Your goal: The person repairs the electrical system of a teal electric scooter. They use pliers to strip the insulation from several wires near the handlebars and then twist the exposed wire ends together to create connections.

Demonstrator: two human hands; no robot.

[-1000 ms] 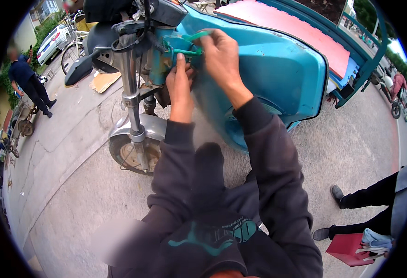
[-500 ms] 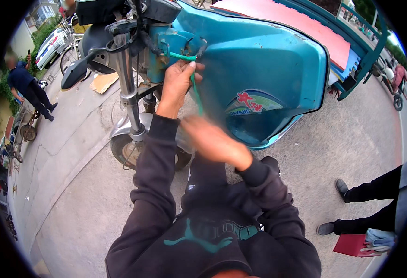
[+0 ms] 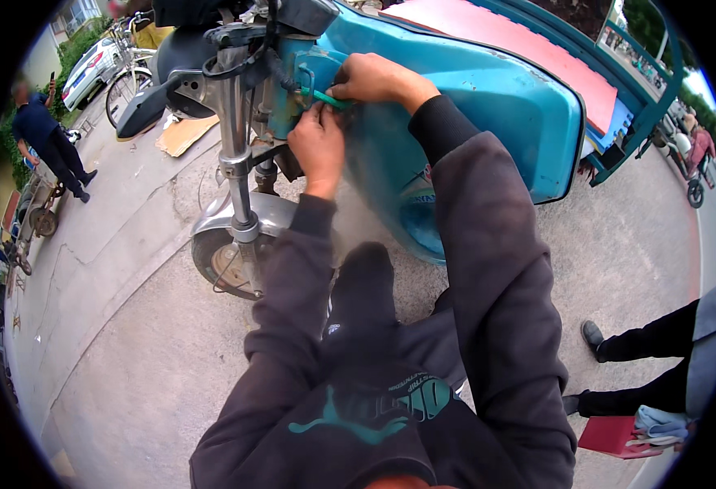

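Observation:
A thin green strip (image 3: pixel 325 99), possibly tape or tie, runs along a dark cable at the turquoise front body panel (image 3: pixel 488 90) of a three-wheeled vehicle. My left hand (image 3: pixel 319 151) pinches the strip from below, fingertips pressed together. From above, my right hand (image 3: pixel 381 80) closes its fingers at the strip's upper side; the exact grip is partly hidden. Just left of both hands stands the chrome front fork (image 3: pixel 234 155), above the front wheel (image 3: pixel 211 261) with its silver mudguard (image 3: pixel 268 213).
A pink foam mat (image 3: pixel 504 41) lies in the cargo bed on the right. At lower right stands a person in black trousers (image 3: pixel 651 338), beside a red box (image 3: pixel 610 436). Another person (image 3: pixel 44 134) holds up a phone at far left. Cardboard (image 3: pixel 185 135) lies on the pavement.
My right hand has risen from below the left wrist to the green strip. The strip's loose hanging end no longer shows. My left hand stays at the strip.

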